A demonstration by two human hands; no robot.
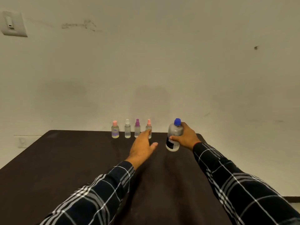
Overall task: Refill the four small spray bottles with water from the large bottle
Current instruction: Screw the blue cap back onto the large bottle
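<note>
At twelve o'clock on the table (65,159) stand four small spray bottles (127,131). At one o'clock the right hand (185,137) grips the large bottle (174,132); the left hand (142,147) is spread, empty.

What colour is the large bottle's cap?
The cap is blue; head view.

1. Long sleeves of one shirt cover both arms. The left sleeve (97,192) and the right sleeve (235,184) are of very dark cloth, near black or deep navy.
2. A plaid check crosses the cloth, with thin bright white lines beside broader grey stripes that form large squares.
3. Each sleeve ends at the wrist. The left cuff (128,167) shows close-set grey and white stripes.
4. A thin red-orange band (196,143) lies at the right wrist, at the cuff's edge.
5. The left hand (142,148) and right hand (185,135) are bare.
</note>
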